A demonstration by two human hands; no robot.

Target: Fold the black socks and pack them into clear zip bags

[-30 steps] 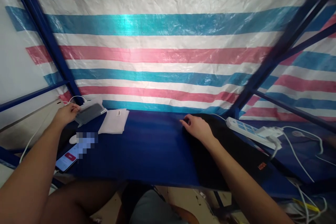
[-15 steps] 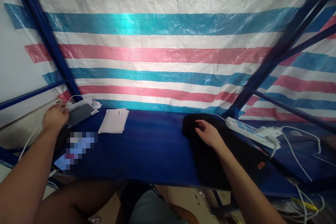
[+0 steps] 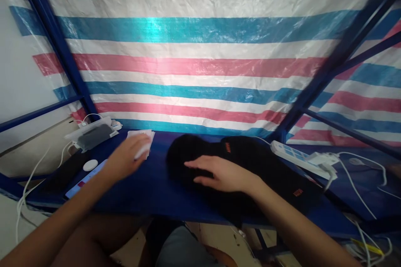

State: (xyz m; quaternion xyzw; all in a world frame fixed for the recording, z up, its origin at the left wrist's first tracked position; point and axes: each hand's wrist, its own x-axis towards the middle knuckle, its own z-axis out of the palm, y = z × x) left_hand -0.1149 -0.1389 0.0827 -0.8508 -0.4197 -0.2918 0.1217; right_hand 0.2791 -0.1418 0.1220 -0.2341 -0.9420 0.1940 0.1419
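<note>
A black cloth item (image 3: 266,162), probably a garment, lies across the right half of the blue tabletop. It carries small orange lettering in two places, and its rounded left end is blurred. My right hand (image 3: 222,173) is over its left part, palm down with fingers stretched out. Farther left, my left hand (image 3: 123,158) is over a small stack of white papers (image 3: 151,135). Its fingers are curved and slightly smeared, with white showing between them and the thumb. Whether they touch the papers I cannot tell.
At the left are a phone (image 3: 75,190), a white disc (image 3: 90,165), a grey device (image 3: 95,135) and loose white cables (image 3: 23,200). A white power strip (image 3: 300,158) with plugs lies at the right. Blue bars (image 3: 56,50) frame a striped sheet (image 3: 188,66) behind.
My left hand has moved right from the grey device to the papers. My right hand has moved left and nearer me, and the black cloth now reaches farther left, showing a second orange lettering.
</note>
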